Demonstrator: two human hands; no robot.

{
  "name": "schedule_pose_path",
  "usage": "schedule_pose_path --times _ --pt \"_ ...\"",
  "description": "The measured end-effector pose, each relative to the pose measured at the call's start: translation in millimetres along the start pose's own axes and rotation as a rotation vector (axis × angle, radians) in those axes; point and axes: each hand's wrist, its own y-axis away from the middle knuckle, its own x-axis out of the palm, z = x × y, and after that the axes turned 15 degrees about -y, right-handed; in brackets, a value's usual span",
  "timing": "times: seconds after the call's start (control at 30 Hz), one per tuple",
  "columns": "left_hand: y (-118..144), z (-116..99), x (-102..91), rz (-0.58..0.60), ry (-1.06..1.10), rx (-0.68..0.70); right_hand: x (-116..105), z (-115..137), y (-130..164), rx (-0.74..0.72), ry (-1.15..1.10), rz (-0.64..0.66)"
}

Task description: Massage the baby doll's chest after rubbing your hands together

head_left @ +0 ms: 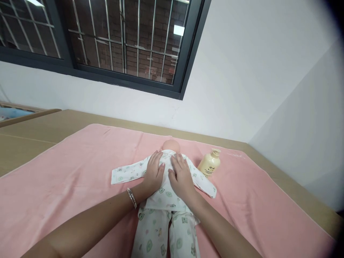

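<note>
A baby doll [170,146] in white patterned pyjamas [163,229] lies on its back on a pink towel [67,179], head away from me, sleeves spread out sideways. My left hand [154,170] lies flat on the left side of the doll's chest, fingers together and pointing toward its head. My right hand [181,173] lies flat on the right side of the chest, beside the left. Neither hand grips anything. A silver bracelet [132,197] sits on my left wrist.
A cream pump bottle [209,164] stands on the towel just right of the doll's shoulder. The towel covers a tan surface [32,132] set against a white wall. A barred dark window [120,39] is above. A wall corner is at the right.
</note>
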Motion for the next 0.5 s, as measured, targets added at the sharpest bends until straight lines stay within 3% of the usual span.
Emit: schedule_pose_path --times 0.13,0.33,0.5 --pt "-1 -1 -1.1 0.023 -0.021 -0.010 -4 1 -2 0.075 -0.063 0.085" --pt "-1 -3 -1.9 0.025 -0.038 -0.011 -7 6 2 0.019 -0.055 -0.021" --pt "-2 0 0.4 0.025 -0.053 0.005 -3 4 2 0.013 -0.012 0.125"
